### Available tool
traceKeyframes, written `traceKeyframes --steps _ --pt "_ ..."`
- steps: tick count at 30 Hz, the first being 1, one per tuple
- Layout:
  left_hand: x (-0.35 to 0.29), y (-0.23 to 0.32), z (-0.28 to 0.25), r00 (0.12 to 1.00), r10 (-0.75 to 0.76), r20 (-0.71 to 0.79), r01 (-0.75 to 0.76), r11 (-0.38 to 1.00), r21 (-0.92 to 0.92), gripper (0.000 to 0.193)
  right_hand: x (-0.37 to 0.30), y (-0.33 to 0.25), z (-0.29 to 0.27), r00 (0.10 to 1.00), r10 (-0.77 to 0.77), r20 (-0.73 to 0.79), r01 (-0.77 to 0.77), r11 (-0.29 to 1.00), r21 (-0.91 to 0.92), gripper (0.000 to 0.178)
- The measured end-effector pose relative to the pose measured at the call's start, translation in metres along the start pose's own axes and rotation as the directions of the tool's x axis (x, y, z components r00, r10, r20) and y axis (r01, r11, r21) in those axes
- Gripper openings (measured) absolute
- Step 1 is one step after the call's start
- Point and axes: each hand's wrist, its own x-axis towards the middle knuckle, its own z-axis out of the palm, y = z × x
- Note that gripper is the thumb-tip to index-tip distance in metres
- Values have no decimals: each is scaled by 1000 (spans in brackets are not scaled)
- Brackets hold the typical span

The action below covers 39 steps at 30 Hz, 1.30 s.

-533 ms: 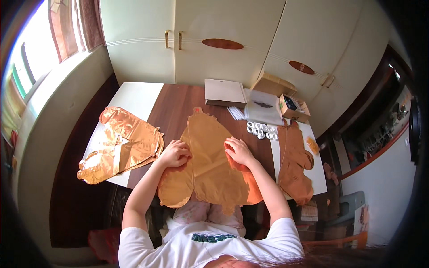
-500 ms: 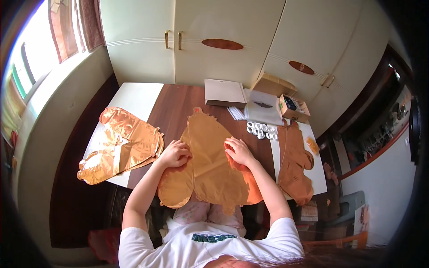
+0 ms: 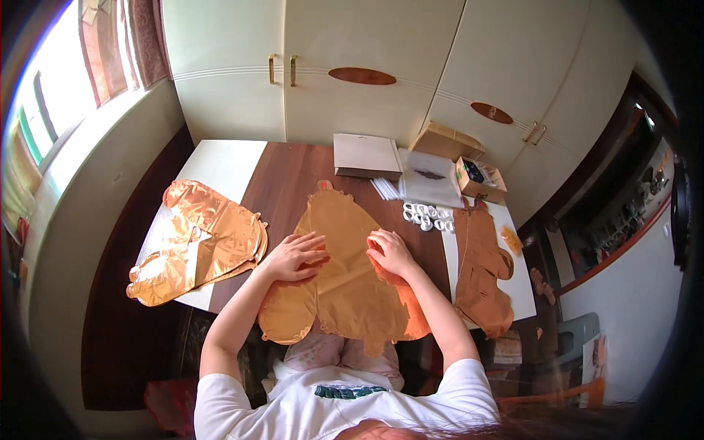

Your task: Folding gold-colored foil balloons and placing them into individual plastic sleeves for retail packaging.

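A flat, uninflated gold foil balloon (image 3: 352,271) lies before me, its narrow end pointing away and its wide lower edge hanging over the table's near edge. My left hand (image 3: 295,257) rests on its left part, fingers stretched out over the foil. At the right edge, my right hand (image 3: 390,252) is closed, its fingers curled on the foil and partly hidden from view. Shiny orange-gold foil balloons (image 3: 205,246) lie in a pile at the left. Another brown-gold foil piece (image 3: 480,271) lies at the right.
The table (image 3: 275,172) stands against pale cabinets (image 3: 359,37). Along its back right are a flat white box (image 3: 367,154), white sticks (image 3: 385,188), clear plastic packaging (image 3: 429,180), white rings (image 3: 427,215), an open small box (image 3: 480,180) and a small yellow packet (image 3: 510,240).
My left hand has slid slightly right over the foil, and its curled fingers have stretched out flatter. The right hand stays at the foil's right edge.
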Motion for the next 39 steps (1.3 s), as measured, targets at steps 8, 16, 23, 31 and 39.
traceKeyframes --steps 8,16,23,31,39 --pt "3 5 -6 997 14 75 -15 1000 4 44 -2 0 0 999 -27 -36 27 1000 -2 37" --pt "0 3 -5 998 -1 70 1 1000 -5 44 14 -5 -26 900 435 -2 -429 887 -171 57" --pt "5 2 -4 997 -4 75 5 1000 -14 44 19 13 -27 850 512 121 -510 859 -47 53" --pt "3 1 -3 997 -16 78 18 1000 -21 44 20 3 -21 902 431 34 -429 902 -57 31" --pt "1 0 -3 997 -31 74 33 999 -15 46 19 -15 -25 956 251 -150 -267 958 -102 20"
